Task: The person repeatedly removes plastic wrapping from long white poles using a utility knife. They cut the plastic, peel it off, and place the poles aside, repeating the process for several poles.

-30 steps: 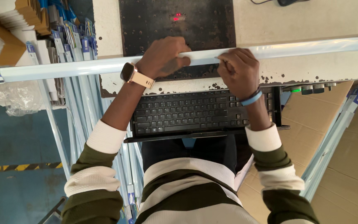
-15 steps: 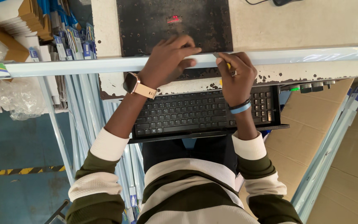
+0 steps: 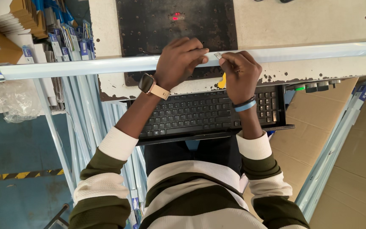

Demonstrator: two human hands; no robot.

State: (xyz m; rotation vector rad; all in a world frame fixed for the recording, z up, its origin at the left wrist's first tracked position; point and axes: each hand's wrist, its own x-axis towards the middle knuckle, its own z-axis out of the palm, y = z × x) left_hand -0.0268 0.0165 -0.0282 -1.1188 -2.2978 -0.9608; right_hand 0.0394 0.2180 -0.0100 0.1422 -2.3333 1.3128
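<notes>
A long pale blue-white bar (image 3: 318, 51) lies across the worn workbench, left to right. My left hand (image 3: 178, 59), with a watch on the wrist, presses down on the bar with curled fingers. My right hand (image 3: 240, 74), wearing a blue wristband, sits just beside it. It pinches a small tool with a yellow part (image 3: 222, 80), and the grey tip (image 3: 217, 55) touches the bar's near edge. Behind both hands is a black plate (image 3: 157, 25) with a red light mark (image 3: 176, 17).
A black keyboard (image 3: 191, 114) sits on a tray under the bench edge, below my wrists. More pale bars (image 3: 85, 127) lean at the left and at the right (image 3: 335, 148). Cardboard and stacked packets (image 3: 30, 25) fill the far left, with brown cardboard sheets (image 3: 361, 169) on the right.
My hands have come closer together on the bar. The left hand slid right, and the right hand turned to bring the small tool's tip against the bar.
</notes>
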